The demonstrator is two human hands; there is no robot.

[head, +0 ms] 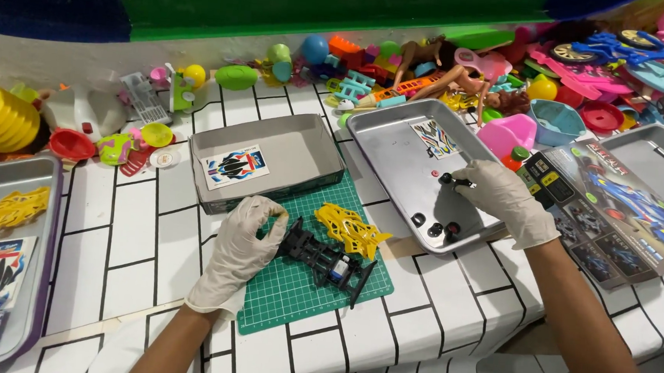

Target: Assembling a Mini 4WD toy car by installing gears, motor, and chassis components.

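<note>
My left hand (242,244), in a white glove, holds the left end of a black toy car chassis (326,260) that lies on a green cutting mat (295,288). A yellow car body shell (351,228) rests on the mat just beyond the chassis. My right hand (504,197), also gloved, reaches into a metal tray (396,148) and pinches a small black wheel (448,179). Three more small black wheels (437,228) lie at the tray's near edge. A sticker sheet (436,137) lies at the tray's far end.
A grey cardboard box lid (303,152) holds another sticker sheet (233,166). The kit's printed box (615,211) lies at right beside another metal tray (657,149). A tray (35,268) at left holds yellow parts. Many colourful plastic toys (462,64) pile along the back wall.
</note>
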